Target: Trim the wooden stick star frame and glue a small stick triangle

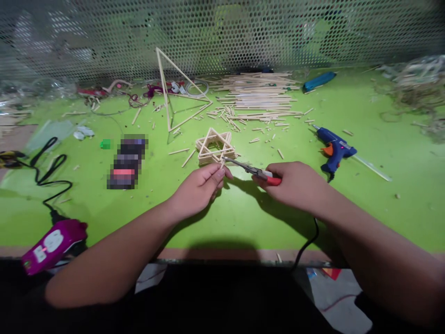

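My left hand pinches a short wooden stick upright between thumb and fingers. My right hand is closed round the red handles of pliers, whose long narrow jaws point left and meet the stick near its upper end. Whether the jaws grip or only touch it, I cannot tell. Just behind the fingertips stands a star-shaped frame of stacked wooden sticks on the green table.
A blue glue gun lies at right. Wooden sticks are piled at the back beside a triangular stick frame. A blurred phone-like object and a magenta power socket lie left. Perforated metal borders the back.
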### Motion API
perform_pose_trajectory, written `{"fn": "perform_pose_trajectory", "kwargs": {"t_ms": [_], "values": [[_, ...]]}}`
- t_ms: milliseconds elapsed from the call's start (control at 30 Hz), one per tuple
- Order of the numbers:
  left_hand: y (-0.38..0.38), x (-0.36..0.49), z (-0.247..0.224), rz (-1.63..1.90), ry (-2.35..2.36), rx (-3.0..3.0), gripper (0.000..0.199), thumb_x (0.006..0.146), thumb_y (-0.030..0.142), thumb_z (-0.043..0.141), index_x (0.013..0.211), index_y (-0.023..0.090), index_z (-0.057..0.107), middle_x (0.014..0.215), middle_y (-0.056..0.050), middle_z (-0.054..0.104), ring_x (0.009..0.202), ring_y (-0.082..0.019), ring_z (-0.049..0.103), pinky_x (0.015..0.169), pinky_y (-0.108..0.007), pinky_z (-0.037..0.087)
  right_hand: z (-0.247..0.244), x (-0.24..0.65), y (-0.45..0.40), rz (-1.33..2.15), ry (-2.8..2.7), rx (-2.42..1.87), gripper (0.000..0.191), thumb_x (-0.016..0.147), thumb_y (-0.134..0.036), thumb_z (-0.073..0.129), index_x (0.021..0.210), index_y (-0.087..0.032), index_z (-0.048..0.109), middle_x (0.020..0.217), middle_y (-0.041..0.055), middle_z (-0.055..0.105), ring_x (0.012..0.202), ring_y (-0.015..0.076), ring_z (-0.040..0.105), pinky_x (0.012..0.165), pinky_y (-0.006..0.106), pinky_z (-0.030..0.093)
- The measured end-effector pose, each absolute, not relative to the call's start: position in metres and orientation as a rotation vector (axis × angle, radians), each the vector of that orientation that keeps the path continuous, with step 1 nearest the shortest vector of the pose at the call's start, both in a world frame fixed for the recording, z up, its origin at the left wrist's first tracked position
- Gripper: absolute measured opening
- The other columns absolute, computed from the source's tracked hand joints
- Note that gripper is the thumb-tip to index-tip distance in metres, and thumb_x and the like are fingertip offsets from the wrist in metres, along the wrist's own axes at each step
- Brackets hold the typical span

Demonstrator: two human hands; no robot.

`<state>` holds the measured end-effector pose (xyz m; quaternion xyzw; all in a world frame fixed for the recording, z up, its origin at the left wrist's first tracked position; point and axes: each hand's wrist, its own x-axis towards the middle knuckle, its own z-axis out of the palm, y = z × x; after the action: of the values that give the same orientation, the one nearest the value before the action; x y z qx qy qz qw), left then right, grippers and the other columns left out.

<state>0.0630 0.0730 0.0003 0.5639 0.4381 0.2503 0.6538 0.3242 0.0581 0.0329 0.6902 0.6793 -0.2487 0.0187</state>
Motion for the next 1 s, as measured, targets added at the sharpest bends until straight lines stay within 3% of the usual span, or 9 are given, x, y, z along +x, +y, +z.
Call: {"fn": "perform_pose_trajectory", "kwargs": {"t_ms": [267,400,533,800,1000], "values": [[0.077,0.059,0.0,0.617,0.956,1.101,0.038,0.11,0.058,0.062,0.109,0.02,0.068,0.07,0.007,0.037,0.055,-0.01,0.033,0.053,-0.022,0.031,0.031,0.334,0.063,-0.76,2.134,2.119,0.027,0.091,-0.049,0.061,0.078,-0.026,0.063,0.072,0.0063,0.068,0.063,0.0229,0.056,0.058,0.035,0.034],[0.076,0.059,-0.003,0.628,0.868,1.028,0.037,0.111,0.055,0.063,0.11,0.019,0.067,0.072,0.008,0.038,0.056,-0.008,0.029,0.052,-0.02,0.026,0.026,0.342,0.059,-0.794,2.242,2.067,0.028,0.096,-0.053,0.059,0.09,-0.026,0.058,0.081,0.0053,0.071,0.069,0.0229,0.059,0.06,0.034,0.037],[0.076,0.06,-0.005,0.619,0.817,1.023,0.036,0.111,0.054,0.064,0.111,0.018,0.067,0.073,0.007,0.04,0.057,-0.008,0.032,0.053,-0.02,0.029,0.027,0.341,0.056,-0.86,2.27,2.001,0.028,0.097,-0.054,0.06,0.094,-0.027,0.054,0.084,0.0039,0.07,0.071,0.0223,0.061,0.062,0.033,0.038],[0.076,0.06,-0.007,0.59,0.862,1.146,0.037,0.111,0.056,0.063,0.111,0.019,0.067,0.073,0.006,0.044,0.058,-0.009,0.038,0.052,-0.021,0.034,0.028,0.337,0.056,-0.932,2.296,1.979,0.03,0.095,-0.056,0.06,0.092,-0.026,0.056,0.083,0.0042,0.07,0.07,0.0223,0.06,0.061,0.033,0.038],[0.073,0.062,-0.008,0.599,0.885,1.177,0.037,0.111,0.058,0.062,0.112,0.021,0.067,0.073,0.006,0.045,0.058,-0.01,0.04,0.054,-0.022,0.037,0.03,0.329,0.055,-0.806,2.179,2.107,0.035,0.092,-0.058,0.063,0.076,-0.027,0.062,0.069,0.0042,0.067,0.06,0.0212,0.051,0.057,0.035,0.033]]}}
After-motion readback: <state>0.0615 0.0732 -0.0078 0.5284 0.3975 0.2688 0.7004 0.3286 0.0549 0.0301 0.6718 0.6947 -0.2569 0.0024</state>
